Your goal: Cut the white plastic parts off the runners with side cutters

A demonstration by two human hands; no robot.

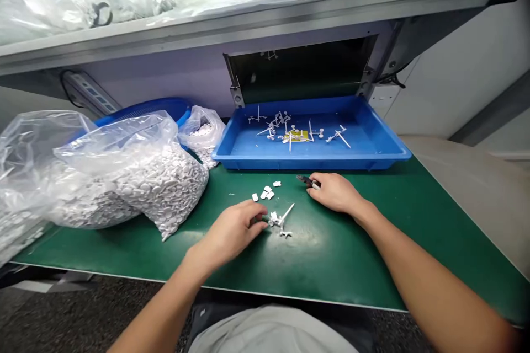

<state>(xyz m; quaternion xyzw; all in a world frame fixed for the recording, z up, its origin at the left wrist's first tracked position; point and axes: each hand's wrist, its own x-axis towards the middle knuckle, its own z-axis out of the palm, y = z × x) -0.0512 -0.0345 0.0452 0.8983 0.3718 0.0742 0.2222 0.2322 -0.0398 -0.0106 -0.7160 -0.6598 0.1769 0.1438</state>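
Observation:
My left hand [236, 229] is at the left end of a white plastic sprue [282, 220], thumb and forefinger closed about its edge; the exact contact is partly hidden. The sprue has a long pointed runner and small parts branching from it. To the right, my right hand [334, 192] rests over the table and grips a pair of nippers [308, 181], dark jaws pointing left. Most of the handles are hidden in the palm. Several small white plastic pieces [266, 193] lie loose just beyond my left hand.
Behind my hands, a blue tray [298, 164] holds several white sprues [285, 124] and a yellow item [298, 135]. Clear bags of white pieces [165, 182] and a blue basket [182, 113] stand left on the green table [331, 265]. A bag-laden shelf [248, 25] hangs above.

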